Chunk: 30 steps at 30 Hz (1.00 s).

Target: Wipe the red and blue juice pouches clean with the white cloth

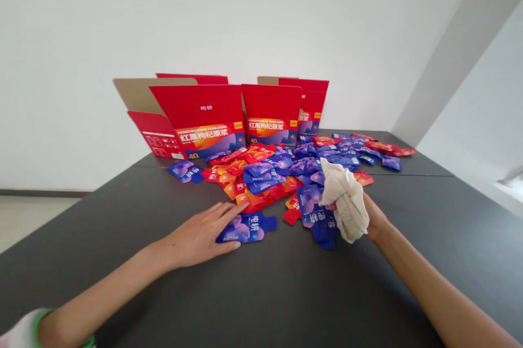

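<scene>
My left hand [200,234] lies flat on the dark table [261,293], fingers stretched out, their tips resting on a blue sachet [247,227] at the near edge of the pile. My right hand [373,218] is closed around a crumpled white cloth [345,198], held just above several blue sachets [316,212]. A wide heap of red and blue sachets [281,168] spreads across the table behind both hands.
Three open red cardboard boxes stand at the back: a large one [192,119] on the left, a middle one [272,114], and one behind [312,103]. A white wall rises behind them. The table's far right corner [425,165] is near a bright window area.
</scene>
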{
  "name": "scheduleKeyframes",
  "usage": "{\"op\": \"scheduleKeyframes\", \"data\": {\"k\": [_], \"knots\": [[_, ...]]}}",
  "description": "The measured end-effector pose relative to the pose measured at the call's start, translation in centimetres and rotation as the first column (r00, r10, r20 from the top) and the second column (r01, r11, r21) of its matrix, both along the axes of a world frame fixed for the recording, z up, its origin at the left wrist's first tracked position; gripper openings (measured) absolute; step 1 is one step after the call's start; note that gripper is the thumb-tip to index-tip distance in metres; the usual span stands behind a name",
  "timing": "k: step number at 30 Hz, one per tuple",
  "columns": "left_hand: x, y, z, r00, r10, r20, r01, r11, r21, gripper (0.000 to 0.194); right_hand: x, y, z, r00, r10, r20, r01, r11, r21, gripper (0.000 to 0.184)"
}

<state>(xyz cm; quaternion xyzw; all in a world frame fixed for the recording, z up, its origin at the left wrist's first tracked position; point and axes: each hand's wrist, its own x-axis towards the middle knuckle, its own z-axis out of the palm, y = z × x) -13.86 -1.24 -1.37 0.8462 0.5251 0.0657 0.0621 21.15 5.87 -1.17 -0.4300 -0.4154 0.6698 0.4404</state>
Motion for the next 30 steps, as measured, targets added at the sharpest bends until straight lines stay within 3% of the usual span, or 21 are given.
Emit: {"op": "scheduleKeyframes", "data": {"k": [6,12,17,20,23,26,30], "knots": [[-2.9,-0.3,-0.4,0.999,-0.033,0.040,0.031,0.998,0.053,0.059,0.1,0.0,0.1,0.999,-0.028,-0.026,0.027,1.000,-0.008,0.028],[-5.8,-0.6,0.0,0.999,0.037,0.016,-0.039,0.988,0.150,0.057,0.4,0.6,-0.8,0.989,-0.071,-0.129,0.065,0.997,-0.046,0.023],[-7.7,1.9,0.1,0.972,0.234,0.015,-0.230,0.940,0.253,0.061,0.0,-0.5,0.2,0.990,-0.056,-0.132,0.051,0.998,-0.046,0.023],[-9.0,3.6,-0.9,0.950,0.313,-0.013,-0.300,0.919,0.255,0.060,-0.7,-1.5,0.9,0.993,0.033,-0.117,-0.037,0.999,-0.035,0.029],[-10.7,4.9,-2.4,0.908,0.418,-0.009,-0.399,0.873,0.281,0.063,-0.9,-1.7,0.3,0.995,0.087,-0.058,-0.084,0.995,0.048,0.030],[-11.9,6.0,-3.3,0.896,0.444,0.001,-0.422,0.851,0.314,0.066,-0.7,-0.8,-1.2,0.997,0.077,0.016,-0.078,0.993,0.083,0.030],[-10.0,8.3,-2.1,0.928,0.370,0.032,-0.355,0.856,0.375,0.071,-0.4,0.4,-2.4,0.998,0.054,0.016,-0.055,0.997,0.062,0.031]]}}
